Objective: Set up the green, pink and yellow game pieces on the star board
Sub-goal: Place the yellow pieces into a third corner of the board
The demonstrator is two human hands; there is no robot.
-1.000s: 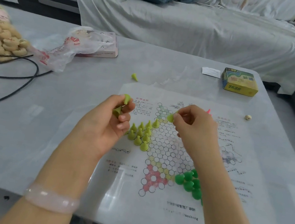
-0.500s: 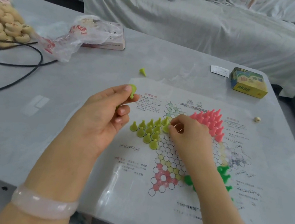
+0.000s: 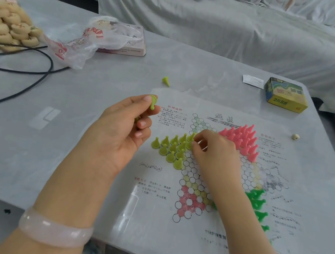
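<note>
Both hands unmoved: left hand [image 3: 122, 133] pinches a yellow piece [image 3: 152, 101] (upside down), right hand [image 3: 214, 153] another [image 3: 189, 145].

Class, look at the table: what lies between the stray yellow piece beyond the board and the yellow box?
In the head view, between the stray yellow piece and the yellow box lies bare table, then a small white paper slip beside the box.

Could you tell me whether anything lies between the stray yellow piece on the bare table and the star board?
Nothing visible does: the stray yellow piece lies alone on the table, with bare surface between it and the star board.
</note>
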